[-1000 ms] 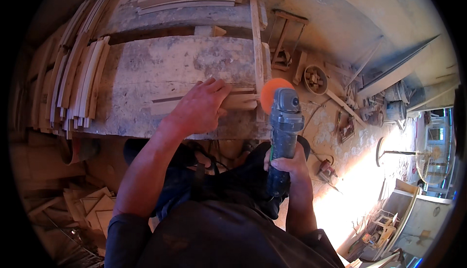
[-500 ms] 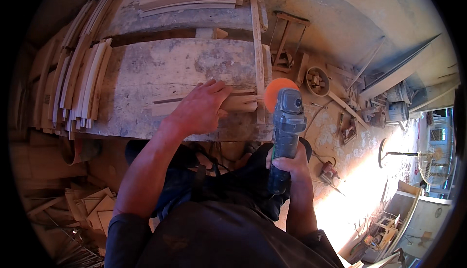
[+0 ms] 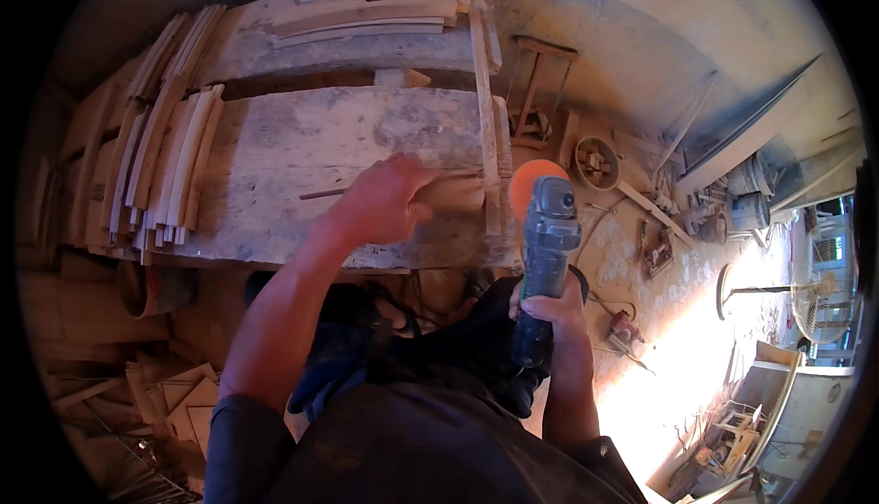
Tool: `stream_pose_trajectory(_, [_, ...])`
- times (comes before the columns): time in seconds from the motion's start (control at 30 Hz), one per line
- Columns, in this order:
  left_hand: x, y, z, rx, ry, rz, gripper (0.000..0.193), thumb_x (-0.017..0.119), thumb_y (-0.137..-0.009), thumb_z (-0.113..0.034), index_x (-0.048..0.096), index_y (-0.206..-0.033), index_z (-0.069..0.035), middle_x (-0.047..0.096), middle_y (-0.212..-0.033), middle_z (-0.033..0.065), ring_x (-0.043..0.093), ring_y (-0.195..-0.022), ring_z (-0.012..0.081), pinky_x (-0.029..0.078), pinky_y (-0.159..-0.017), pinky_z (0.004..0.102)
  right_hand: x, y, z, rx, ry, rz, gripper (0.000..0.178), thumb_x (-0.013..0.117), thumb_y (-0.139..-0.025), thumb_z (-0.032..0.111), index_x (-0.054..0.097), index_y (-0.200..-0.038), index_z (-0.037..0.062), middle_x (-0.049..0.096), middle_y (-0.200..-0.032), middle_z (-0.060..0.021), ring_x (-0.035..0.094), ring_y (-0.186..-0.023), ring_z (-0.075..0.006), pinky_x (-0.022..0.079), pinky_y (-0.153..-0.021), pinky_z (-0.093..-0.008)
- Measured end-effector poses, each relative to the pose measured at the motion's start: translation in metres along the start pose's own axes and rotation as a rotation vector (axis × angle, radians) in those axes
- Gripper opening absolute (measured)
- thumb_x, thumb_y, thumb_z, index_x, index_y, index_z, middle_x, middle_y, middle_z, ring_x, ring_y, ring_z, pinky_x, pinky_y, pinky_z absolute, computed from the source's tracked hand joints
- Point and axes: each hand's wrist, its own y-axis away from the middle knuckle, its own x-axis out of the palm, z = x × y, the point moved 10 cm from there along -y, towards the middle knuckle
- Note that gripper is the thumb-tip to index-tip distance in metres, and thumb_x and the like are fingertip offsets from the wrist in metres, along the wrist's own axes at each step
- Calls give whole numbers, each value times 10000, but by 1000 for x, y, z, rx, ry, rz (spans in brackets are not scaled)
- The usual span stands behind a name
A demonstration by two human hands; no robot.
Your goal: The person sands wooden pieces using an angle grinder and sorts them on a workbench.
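Note:
My right hand (image 3: 552, 310) is wrapped round the dark body of a cordless angle grinder (image 3: 548, 252), held upright just off the right end of the wooden workbench (image 3: 298, 142). The tool carries an orange disc (image 3: 526, 184) on its head. My left hand (image 3: 386, 200) is closed over a short wooden strip (image 3: 462, 195) lying across the bench, its right end by the crosswise batten (image 3: 485, 119) and a small gap away from the disc. Motion smears the strip and the left fingers a little.
Stacked wooden slats (image 3: 188, 161) lie at the bench's left, with more slats (image 3: 366, 23) on the far plank. A bucket of offcuts (image 3: 597, 163) stands on the floor to the right, near a standing fan (image 3: 815, 310). Scrap boards (image 3: 183, 399) lie at lower left.
The grinder and its disc have shifted slightly right, a little farther from the strip's end. My left hand stays over the strip, its fingers now blurred. The whole view has dropped slightly.

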Motion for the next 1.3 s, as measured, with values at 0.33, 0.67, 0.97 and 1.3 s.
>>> stream_pose_trajectory(0.33, [-49, 95, 113, -758, 960, -827, 767, 779, -965, -279, 431, -1590, -1, 678, -1108, 132, 703, -905, 243, 582, -787, 382, -2, 23, 5, -61, -16, -102, 584, 750, -676, 198, 564, -1169, -54, 693, -774, -187, 697, -654, -277, 579, -647, -379])
stream_pose_trajectory(0.67, [-45, 86, 8, -227, -328, -498, 773, 812, -854, -133, 485, -1546, -25, 467, -1556, 246, 383, -1506, 424, 307, -1255, 529, 6, 17, 2, -26, -81, -39, 556, 803, -694, 151, 597, -1174, -39, 712, -825, -152, 716, -683, -248, 604, -677, -379])
stream_pose_trajectory(0.97, [-26, 23, 43, -66, -130, -168, 595, 826, -811, -69, 634, -1368, 9, 654, -1270, 145, 576, -1258, 370, 446, -1099, 463, 14, 23, 2, -13, -96, -28, 577, 842, -691, 152, 602, -1184, -29, 719, -846, -140, 728, -703, -245, 610, -687, -375])
stream_pose_trajectory(1.3, [3, 22, 0, -13, -37, -33, 568, 800, -820, -58, 624, -1350, 44, 635, -1246, 167, 566, -1222, 390, 477, -1057, 472, 23, 8, -1, 8, -63, 18, 541, 844, -707, 154, 611, -1160, -28, 719, -847, -137, 720, -705, -235, 603, -695, -370])
